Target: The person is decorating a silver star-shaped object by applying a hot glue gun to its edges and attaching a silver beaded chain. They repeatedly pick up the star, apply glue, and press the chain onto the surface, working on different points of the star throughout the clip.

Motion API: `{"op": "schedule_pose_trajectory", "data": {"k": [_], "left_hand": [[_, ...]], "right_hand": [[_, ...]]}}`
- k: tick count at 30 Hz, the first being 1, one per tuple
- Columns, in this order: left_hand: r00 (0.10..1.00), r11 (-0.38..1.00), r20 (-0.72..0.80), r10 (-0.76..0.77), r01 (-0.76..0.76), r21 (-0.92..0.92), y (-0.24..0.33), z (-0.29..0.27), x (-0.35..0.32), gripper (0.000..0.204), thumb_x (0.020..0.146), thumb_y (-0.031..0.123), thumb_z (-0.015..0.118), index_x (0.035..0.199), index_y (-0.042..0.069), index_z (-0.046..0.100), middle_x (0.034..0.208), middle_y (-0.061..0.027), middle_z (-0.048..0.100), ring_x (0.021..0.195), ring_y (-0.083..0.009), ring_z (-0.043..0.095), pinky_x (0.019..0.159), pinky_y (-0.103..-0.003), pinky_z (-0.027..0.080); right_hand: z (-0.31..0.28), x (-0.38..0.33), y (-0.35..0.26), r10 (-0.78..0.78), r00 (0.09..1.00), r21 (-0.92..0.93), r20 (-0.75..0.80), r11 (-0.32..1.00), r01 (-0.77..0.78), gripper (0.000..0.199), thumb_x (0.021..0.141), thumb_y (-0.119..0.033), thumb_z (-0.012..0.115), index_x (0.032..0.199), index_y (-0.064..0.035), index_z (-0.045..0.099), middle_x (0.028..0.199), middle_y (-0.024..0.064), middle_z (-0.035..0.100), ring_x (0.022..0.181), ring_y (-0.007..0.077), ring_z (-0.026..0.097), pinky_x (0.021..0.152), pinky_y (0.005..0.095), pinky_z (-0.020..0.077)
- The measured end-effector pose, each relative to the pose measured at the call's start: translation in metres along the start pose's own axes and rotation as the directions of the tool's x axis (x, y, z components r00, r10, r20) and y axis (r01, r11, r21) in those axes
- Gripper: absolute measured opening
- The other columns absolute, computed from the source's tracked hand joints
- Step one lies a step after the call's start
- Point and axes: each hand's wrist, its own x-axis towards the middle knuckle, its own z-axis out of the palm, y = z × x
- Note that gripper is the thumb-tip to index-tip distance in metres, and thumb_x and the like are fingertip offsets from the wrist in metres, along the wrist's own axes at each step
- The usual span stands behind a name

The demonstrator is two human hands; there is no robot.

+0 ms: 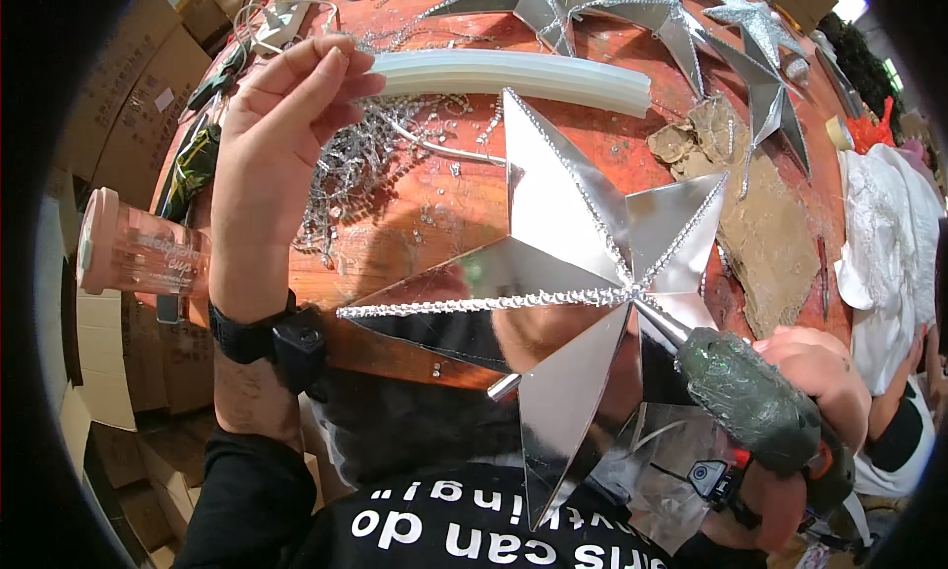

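A mirror-like silver five-pointed star (568,189) hangs in front of me, with rows of small rhinestone trim along some ridges. My right hand (815,381) grips a dark green, glue-crusted hot glue gun (750,396). Its metal nozzle reaches the star's centre. My left hand (291,100) is raised at the upper left, thumb and fingers pinched together; what they hold, if anything, cannot be made out. Below that hand lies a tangled heap of silver rhinestone chain (355,174). A short silver rod end (505,387) sticks out beside the star's lower left edge.
On the red table (415,194) lie a bundle of translucent glue sticks (513,78), torn cardboard (765,233) and more silver stars (671,26). A pink-lidded cup (148,243) and a power strip (286,16) are at left. White cloth (894,223) and another person's arm show at right.
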Motion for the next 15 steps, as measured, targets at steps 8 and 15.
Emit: {"op": "schedule_pose_trajectory", "data": {"k": [8, 15], "left_hand": [[0.999, 0.998, 0.035, -0.027, 0.029, -0.05, 0.0, -0.004, -0.002, 0.021, 0.089, 0.012, 0.06, 0.107, 0.001, 0.063, 0.099, -0.009, 0.067, 0.093, -0.0169, 0.066, 0.079, -0.024, 0.051], [0.997, 0.999, 0.068, -0.022, 0.024, -0.023, 0.0, -0.006, -0.002, 0.017, 0.091, 0.009, 0.057, 0.107, 0.002, 0.061, 0.101, -0.0078, 0.064, 0.095, -0.0159, 0.064, 0.083, -0.025, 0.051]], "right_hand": [[0.003, 0.004, -0.001, 0.021, 1.0, 0.097, 0.012, 0.995, -0.022, 0.026, 0.076, -0.031, 0.062, 0.076, -0.0057, 0.057, 0.069, 0.006, 0.061, 0.063, 0.0238, 0.058, 0.069, 0.0356, 0.0479], [-0.002, -0.003, 0.007, -0.021, 0.997, 0.049, 0.07, 0.999, 0.018, 0.03, 0.069, -0.035, 0.064, 0.074, -0.0065, 0.056, 0.066, 0.0059, 0.059, 0.062, 0.0238, 0.056, 0.069, 0.0359, 0.0467]]}}
